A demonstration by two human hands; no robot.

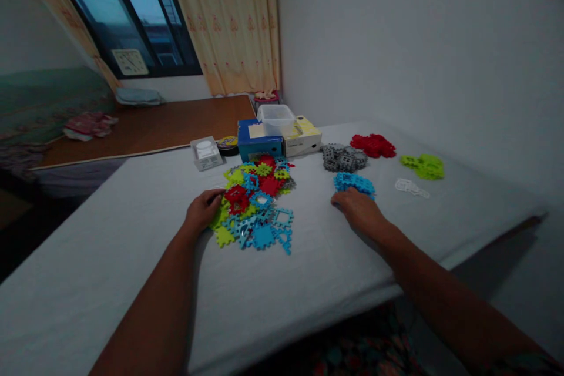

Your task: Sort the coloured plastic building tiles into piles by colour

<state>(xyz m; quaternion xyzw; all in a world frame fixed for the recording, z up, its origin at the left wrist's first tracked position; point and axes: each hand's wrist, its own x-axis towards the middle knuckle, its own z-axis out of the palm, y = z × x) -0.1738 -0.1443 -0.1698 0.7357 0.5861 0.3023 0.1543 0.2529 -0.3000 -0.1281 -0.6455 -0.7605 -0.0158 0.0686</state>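
A mixed heap of plastic interlocking building pieces (264,236) in blue, lime green, red and grey lies on the white-covered table. My left hand (204,210) rests at the heap's left edge, fingers curled against the pieces; whatever lies between them is hidden. Further right, my right hand (358,209) is at the near side of a small pile of blue pieces (355,182). Its fingers are bent inward and partly hidden, so anything in them does not show. Behind that pile sit grey pieces (343,157) and red pieces (373,145). Lime green pieces (423,165) form another pile at the right.
At the back stand a blue box (259,147) and a yellow-and-white box (304,138), with a clear plastic tub (277,119) on top. A small white box (206,154) and a round black tin (228,145) are beside them. A white flat cutout (412,188) lies right.
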